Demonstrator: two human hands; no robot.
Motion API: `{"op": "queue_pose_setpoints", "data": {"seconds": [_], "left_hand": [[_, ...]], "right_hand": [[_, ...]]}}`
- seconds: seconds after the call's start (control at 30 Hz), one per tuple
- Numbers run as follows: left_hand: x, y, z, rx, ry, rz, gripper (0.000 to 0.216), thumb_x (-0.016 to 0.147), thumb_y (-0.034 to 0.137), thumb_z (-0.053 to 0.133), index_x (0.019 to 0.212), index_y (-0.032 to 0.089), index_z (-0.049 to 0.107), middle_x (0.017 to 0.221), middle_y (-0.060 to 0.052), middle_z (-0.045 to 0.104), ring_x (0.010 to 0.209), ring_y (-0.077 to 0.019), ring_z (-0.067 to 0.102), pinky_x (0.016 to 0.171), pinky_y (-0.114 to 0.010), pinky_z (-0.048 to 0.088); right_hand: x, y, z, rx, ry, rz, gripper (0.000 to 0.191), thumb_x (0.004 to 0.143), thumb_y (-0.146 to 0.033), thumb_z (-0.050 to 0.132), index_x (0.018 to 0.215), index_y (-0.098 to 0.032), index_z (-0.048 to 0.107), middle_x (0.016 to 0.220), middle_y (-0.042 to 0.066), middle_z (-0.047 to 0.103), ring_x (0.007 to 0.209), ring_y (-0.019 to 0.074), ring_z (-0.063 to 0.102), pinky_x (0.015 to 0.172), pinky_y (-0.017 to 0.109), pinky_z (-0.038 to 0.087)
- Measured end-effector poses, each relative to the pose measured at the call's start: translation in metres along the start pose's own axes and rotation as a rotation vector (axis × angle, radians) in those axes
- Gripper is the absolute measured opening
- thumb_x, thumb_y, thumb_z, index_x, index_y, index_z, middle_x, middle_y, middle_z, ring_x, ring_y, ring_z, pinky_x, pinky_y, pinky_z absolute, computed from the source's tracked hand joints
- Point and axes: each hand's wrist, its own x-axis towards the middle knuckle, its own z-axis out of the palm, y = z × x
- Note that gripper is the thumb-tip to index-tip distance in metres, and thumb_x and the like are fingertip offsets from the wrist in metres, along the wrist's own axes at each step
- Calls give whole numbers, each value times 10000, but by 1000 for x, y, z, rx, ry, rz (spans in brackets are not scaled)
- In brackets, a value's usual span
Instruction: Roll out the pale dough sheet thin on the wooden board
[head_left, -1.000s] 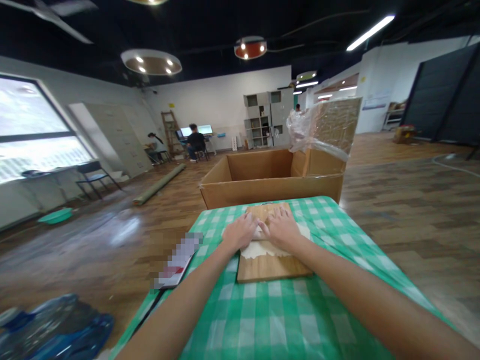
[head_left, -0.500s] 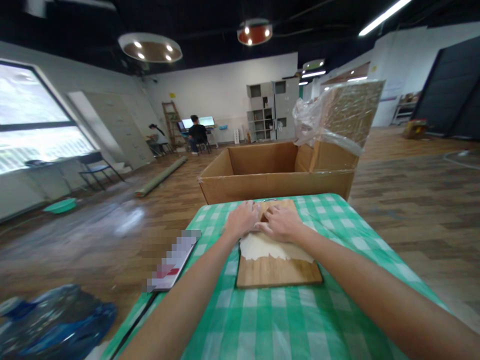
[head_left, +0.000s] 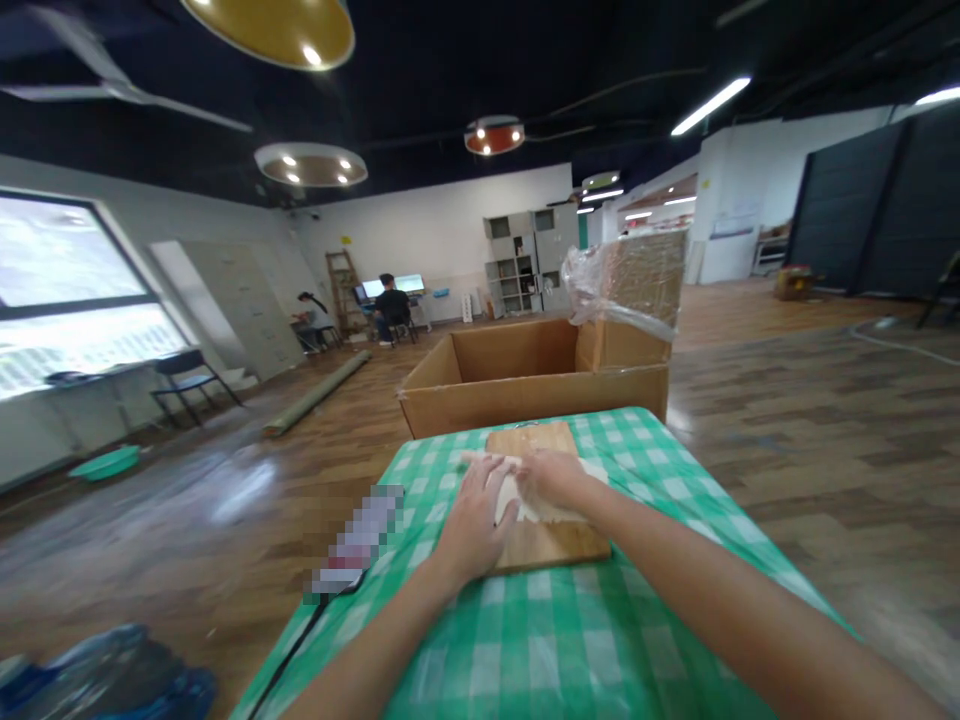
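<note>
A thin pale sheet of dough [head_left: 536,508] with a ragged near edge lies across a wooden cutting board [head_left: 555,548]. My left hand [head_left: 480,510] rests on the dough's left side, fingers stretched forward and thumb apart. Close beside it, my right hand [head_left: 553,478] has its fingers bent and closed on the far part of the dough. A pale strip pokes out past my left fingertips; whether it is folded dough or a thin pin I cannot tell. My right fingertips are partly hidden.
The board sits on a table with a green checked cloth [head_left: 525,640]. A blurred-out flat device [head_left: 360,545] with a cable lies on the left edge. Beyond stands a large cardboard box [head_left: 525,395]; a water jug [head_left: 112,670] is on the floor at left.
My left hand has drawn back toward me and lies flatter, with its thumb spread. My right hand stays at the dough's far part. The camera view has tilted up.
</note>
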Motion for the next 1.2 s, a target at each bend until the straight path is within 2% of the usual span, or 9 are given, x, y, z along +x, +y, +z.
{"op": "queue_pose_setpoints", "data": {"seconds": [0.17,0.27,0.37,0.47,0.57,0.67,0.93,1.07,1.2], "left_hand": [[20,2,5,-110,-73,-103,320,963,263,501,1256,219,623,1320,-105,637,1233,-264,604,1097,-439,468],[32,-11,24,-83,-122,-104,415,955,334,550,1344,196,587,1430,-135,585,1331,-296,545,1145,-466,422],[34,-21,40,-55,-193,-50,566,971,486,550,1445,177,532,1554,-168,490,1460,-351,420,1210,-535,323],[31,-26,44,-56,-225,-14,597,989,554,505,1455,180,532,1565,-169,483,1490,-363,379,1226,-561,282],[29,-29,43,-65,-205,-4,587,979,552,528,1434,183,547,1535,-162,512,1472,-355,400,1229,-548,281],[27,-31,40,-73,-171,1,580,967,558,546,1410,184,559,1504,-157,533,1444,-346,428,1226,-532,290],[21,-39,30,-63,-79,-21,551,905,535,654,1351,216,602,1473,-143,549,1421,-346,449,1225,-526,294],[22,-43,27,-31,-34,-73,554,846,566,724,1272,220,647,1461,-152,556,1416,-370,442,1232,-552,259],[30,-48,28,41,44,-190,623,790,613,772,1245,205,654,1504,-184,516,1454,-419,375,1240,-592,193]], "right_hand": [[1,19,-7,-19,46,104,261,1016,-220,474,1170,-147,672,1157,157,735,1054,271,698,845,316,493],[2,45,-15,-24,89,191,276,1010,-183,454,1229,-124,613,1137,169,726,994,258,703,767,297,485],[6,76,-25,-27,101,275,204,982,-180,505,1130,-128,635,1108,166,729,966,232,697,705,257,460],[9,98,-30,19,35,311,151,970,-307,593,959,-170,656,936,89,742,781,171,684,587,215,427],[11,108,-29,285,-130,335,241,937,-420,664,883,-187,637,686,-6,657,520,107,568,451,196,363],[12,109,-29,478,-261,335,314,846,-455,781,829,-187,617,574,-51,570,426,83,477,389,193,318],[4,101,-45,480,-421,302,318,721,-345,824,685,-202,542,500,-75,501,400,78,437,353,188,294],[-28,91,-46,590,-493,319,294,703,-346,793,705,-217,530,466,-83,466,380,77,390,345,185,275],[-76,62,-32,837,-528,363,315,730,-412,771,786,-240,514,478,-107,435,377,74,351,355,184,269]]}}
